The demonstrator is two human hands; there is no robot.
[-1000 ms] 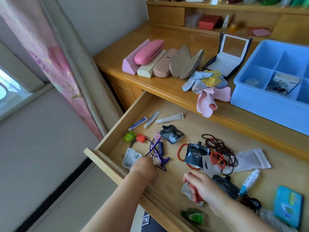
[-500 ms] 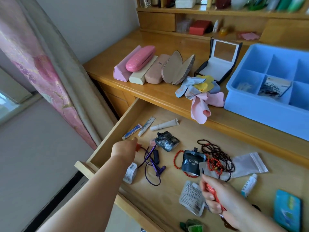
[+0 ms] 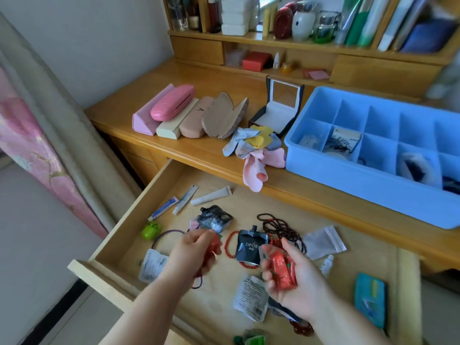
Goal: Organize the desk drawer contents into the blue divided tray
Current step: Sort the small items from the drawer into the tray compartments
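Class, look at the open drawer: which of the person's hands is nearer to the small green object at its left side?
Left. The left hand hovers just right of the green object, holding something red. The right hand is farther right, past the black DPOR pouch.

Only legible text: "DPOR" in white on the black spout pouch [image 3: 251,246] lying in the drawer [image 3: 129,220]. Small characters under it unreadable. Print on the white sachets [image 3: 250,296], tubes [image 3: 163,211], tray packet [image 3: 344,140]: too blurred.
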